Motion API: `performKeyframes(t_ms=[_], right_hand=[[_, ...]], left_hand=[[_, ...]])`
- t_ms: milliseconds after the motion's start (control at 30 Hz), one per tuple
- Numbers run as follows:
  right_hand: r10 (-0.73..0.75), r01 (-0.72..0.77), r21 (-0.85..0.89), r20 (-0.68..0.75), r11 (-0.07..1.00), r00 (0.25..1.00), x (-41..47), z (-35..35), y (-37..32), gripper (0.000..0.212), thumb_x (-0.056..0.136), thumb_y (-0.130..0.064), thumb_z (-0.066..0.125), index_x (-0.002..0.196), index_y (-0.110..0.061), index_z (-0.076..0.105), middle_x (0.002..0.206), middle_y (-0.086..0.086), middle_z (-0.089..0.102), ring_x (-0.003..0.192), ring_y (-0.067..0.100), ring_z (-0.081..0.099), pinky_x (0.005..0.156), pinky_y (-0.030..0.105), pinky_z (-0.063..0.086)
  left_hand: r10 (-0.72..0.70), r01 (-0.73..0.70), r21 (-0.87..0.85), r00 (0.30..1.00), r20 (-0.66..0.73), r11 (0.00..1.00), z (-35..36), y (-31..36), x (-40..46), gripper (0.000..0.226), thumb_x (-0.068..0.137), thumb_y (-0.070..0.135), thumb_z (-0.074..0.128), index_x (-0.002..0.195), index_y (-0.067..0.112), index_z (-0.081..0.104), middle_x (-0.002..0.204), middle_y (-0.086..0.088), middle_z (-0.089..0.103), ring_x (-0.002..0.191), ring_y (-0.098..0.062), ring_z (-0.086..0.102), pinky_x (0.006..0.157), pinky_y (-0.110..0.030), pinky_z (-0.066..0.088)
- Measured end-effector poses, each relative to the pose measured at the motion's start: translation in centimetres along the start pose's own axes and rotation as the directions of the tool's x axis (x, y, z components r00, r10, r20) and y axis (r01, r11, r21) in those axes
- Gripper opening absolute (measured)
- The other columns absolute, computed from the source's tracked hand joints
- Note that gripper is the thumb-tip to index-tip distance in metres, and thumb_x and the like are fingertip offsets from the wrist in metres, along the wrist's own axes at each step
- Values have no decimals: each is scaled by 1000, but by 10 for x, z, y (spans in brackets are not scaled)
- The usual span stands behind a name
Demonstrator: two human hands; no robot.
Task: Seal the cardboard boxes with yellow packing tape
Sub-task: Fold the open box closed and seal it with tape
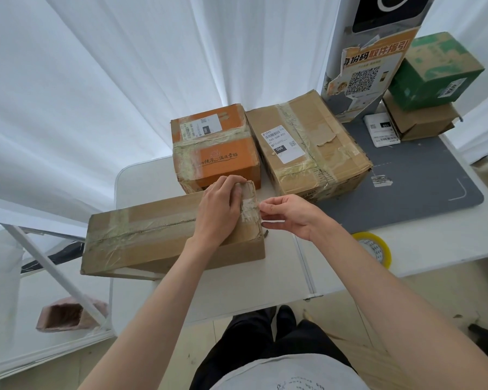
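Observation:
A long brown cardboard box [141, 235] lies across the near part of the white table [293, 277], with tape along its top seam. My left hand [220, 209] presses flat on the box's right end, thumb on the crumpled tape there. My right hand [288, 215] sits just off that end, thumb and forefinger pinched on the tape's edge at the box corner. A roll of yellow packing tape [375, 249] lies on the table to the right, partly hidden behind my right forearm.
An orange box [214, 147] and a larger brown box [307, 144] stand behind, both taped. A grey mat [423, 181] covers the right side. Further right are a green box [434, 71] stacked on a brown one, and a poster stand [364, 71].

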State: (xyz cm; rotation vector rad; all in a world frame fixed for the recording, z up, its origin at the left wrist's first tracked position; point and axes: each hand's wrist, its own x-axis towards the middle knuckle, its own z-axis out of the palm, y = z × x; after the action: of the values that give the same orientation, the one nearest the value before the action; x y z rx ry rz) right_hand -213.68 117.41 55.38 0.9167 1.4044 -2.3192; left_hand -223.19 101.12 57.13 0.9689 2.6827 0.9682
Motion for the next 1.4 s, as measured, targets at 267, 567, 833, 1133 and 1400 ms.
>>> performKeyframes(t_ms=[267,567,833,1133,1400], right_hand=[[41,-40,-12,52,999,998,10,-2,3,8,90,-12,71,92,-5,74,79,6,74,71,14,72,70,27,59],[52,-51,-8,83,999,995,12,-2,8,15,95,-15,65,104,-5,71,83,6,71,78,16,68,72,30,60],[130,-135,49,95,990,987,12,2,36,31,85,-40,70,86,-13,55,74,1,61,66,12,59,61,27,53],[-35,16,90,214,996,976,13,-8,32,42,85,-17,72,121,-11,50,114,20,58,104,29,61,99,47,50],[-85,62,111,218,992,972,13,-5,46,40,82,-19,73,115,-6,53,107,16,58,105,30,54,93,41,47]], left_hand=[[-1,0,16,998,68,1000,3,-3,0,36,94,53,61,122,31,56,119,11,60,109,-15,55,97,-37,48],[20,-22,62,999,41,998,7,0,-2,49,81,65,63,118,34,52,111,15,57,104,-12,54,92,-28,39],[-7,7,26,999,31,1000,6,6,-1,41,79,53,72,106,31,50,102,15,58,96,-13,54,89,-29,37],[-50,49,36,999,22,998,13,13,0,38,79,38,72,99,25,43,96,10,59,87,-15,52,92,-32,35],[-89,90,32,996,-23,995,17,20,1,36,79,34,73,98,25,44,86,8,58,81,-16,52,91,-33,38]])
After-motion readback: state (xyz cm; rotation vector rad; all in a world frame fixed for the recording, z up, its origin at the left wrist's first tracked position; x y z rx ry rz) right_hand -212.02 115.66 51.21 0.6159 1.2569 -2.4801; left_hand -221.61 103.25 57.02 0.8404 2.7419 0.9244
